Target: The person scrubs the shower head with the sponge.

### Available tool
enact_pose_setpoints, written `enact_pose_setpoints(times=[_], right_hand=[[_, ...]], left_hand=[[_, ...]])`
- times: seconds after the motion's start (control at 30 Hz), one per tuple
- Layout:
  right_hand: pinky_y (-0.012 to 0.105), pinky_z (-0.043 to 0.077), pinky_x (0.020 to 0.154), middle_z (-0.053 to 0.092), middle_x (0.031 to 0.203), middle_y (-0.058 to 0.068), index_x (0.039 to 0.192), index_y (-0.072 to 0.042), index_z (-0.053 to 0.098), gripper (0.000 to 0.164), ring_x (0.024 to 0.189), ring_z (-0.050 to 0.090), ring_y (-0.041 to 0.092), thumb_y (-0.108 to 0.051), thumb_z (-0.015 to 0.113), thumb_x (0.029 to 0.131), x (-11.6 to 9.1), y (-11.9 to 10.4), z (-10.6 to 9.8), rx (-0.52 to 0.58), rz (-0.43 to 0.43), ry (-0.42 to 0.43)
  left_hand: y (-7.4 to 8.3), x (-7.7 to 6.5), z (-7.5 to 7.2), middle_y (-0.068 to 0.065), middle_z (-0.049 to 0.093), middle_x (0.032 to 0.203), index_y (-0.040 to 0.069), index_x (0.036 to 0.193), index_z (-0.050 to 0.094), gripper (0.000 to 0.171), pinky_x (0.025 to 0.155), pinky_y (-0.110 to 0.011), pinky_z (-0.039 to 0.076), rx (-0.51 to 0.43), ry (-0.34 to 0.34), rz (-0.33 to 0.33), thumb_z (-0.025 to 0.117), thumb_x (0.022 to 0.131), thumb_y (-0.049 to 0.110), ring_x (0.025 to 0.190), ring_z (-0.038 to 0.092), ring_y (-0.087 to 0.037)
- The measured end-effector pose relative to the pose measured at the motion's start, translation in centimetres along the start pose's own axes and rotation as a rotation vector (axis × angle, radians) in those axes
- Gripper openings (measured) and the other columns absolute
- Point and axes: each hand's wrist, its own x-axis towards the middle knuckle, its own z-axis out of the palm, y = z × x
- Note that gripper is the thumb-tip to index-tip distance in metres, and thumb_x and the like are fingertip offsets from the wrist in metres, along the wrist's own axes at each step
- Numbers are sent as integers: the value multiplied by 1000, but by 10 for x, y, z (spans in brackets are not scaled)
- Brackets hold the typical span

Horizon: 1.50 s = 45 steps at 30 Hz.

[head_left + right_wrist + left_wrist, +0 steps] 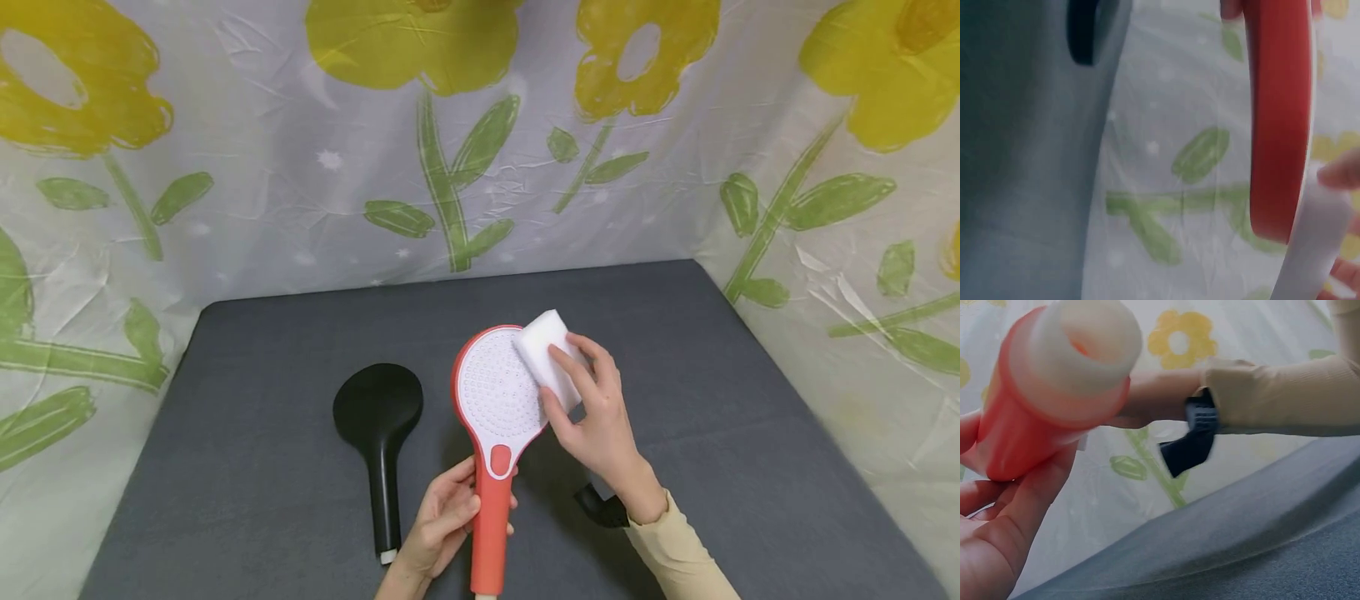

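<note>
A red shower head (491, 533) with a white, nozzle-dotted face (495, 387) stands upright off the table, its face toward the head camera. My left hand (442, 521) grips its red handle; in the left wrist view the handle's hollow pale end (1094, 344) points at the camera. Between thumb and fingers my right hand (596, 408) pinches a white sponge block (547, 350), which lies against the upper right of the face. From the side, in the right wrist view, the sponge (1316, 231) meets the edge of the shower head's rim (1279, 125).
A black shower head (378, 408) lies on the dark grey table (262, 467), left of the red one. Hanging at the right wrist is a black strap (600, 507). Behind the table and along its sides runs a pale curtain (285, 167) printed with yellow flowers.
</note>
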Motion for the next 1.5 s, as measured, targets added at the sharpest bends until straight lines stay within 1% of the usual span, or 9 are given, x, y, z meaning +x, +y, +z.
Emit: enact_pose_setpoints(times=[0.2, 0.3, 0.63, 0.87, 0.97, 1.17, 1.3, 1.4, 1.5], right_hand=[[44, 35, 76, 47, 116, 23, 109, -1, 60, 34, 103, 44, 34, -21, 56, 82, -15, -28, 7, 44, -225, -71], [45, 36, 76, 49, 115, 22, 108, -2, 61, 32, 104, 45, 35, -21, 57, 82, -15, -31, 10, 49, -271, -75], [45, 31, 74, 46, 119, 21, 109, -3, 59, 34, 103, 43, 33, -21, 55, 81, -8, -7, 4, 6, -68, 15], [41, 34, 70, 49, 115, 21, 107, -3, 61, 32, 103, 45, 33, -21, 54, 81, -24, -28, 5, 60, -216, -63], [41, 34, 70, 49, 115, 21, 106, -3, 61, 32, 103, 46, 33, -20, 54, 80, -23, -26, 4, 48, -223, -54], [42, 32, 72, 46, 119, 20, 109, -2, 59, 34, 100, 44, 32, -19, 55, 79, -11, -3, 3, 14, -54, 8], [40, 34, 74, 43, 123, 19, 112, -2, 57, 36, 103, 41, 32, -21, 56, 81, -2, 1, 7, 46, 17, 0], [40, 34, 74, 42, 124, 18, 114, -3, 56, 37, 105, 41, 30, -23, 56, 82, 4, -7, 13, 67, -18, -22], [42, 34, 75, 44, 121, 19, 112, -3, 57, 36, 105, 43, 30, -22, 56, 81, 7, -20, 18, 73, -121, -40]], left_hand=[[1, 0, 1, -22, 43, 121, -10, 133, 21, 44, 79, -48, 45, -29, 15, -5, 22, 89, -9, 103, 52, -30], [0, 1, 1, -22, 43, 120, -10, 133, 20, 44, 80, -48, 45, -44, 8, -7, 21, 89, -8, 103, 51, -30], [-2, 1, 2, -22, 42, 124, -11, 132, 22, 44, 79, -47, 46, -22, 14, 18, 20, 89, -9, 101, 51, -29], [0, 2, 1, -22, 43, 121, -10, 132, 22, 43, 80, -46, 46, -16, 35, 46, 19, 89, -7, 103, 50, -28], [1, 1, 1, -21, 43, 122, -10, 132, 22, 43, 81, -45, 46, -32, 46, 41, 19, 89, -6, 103, 50, -28], [1, 1, 1, -21, 42, 125, -9, 133, 22, 44, 81, -45, 46, -43, 40, 16, 18, 89, -7, 102, 51, -28], [-3, -1, 0, -21, 43, 122, -11, 132, 23, 44, 79, -48, 45, -11, 6, 0, 20, 89, -8, 101, 51, -29], [-7, -1, -1, -22, 45, 118, -12, 132, 22, 43, 78, -51, 45, 9, -18, -15, 23, 89, -8, 100, 52, -30], [-13, -1, -3, -23, 46, 115, -12, 132, 20, 43, 76, -53, 45, 30, -32, -21, 25, 89, -7, 100, 53, -30]])
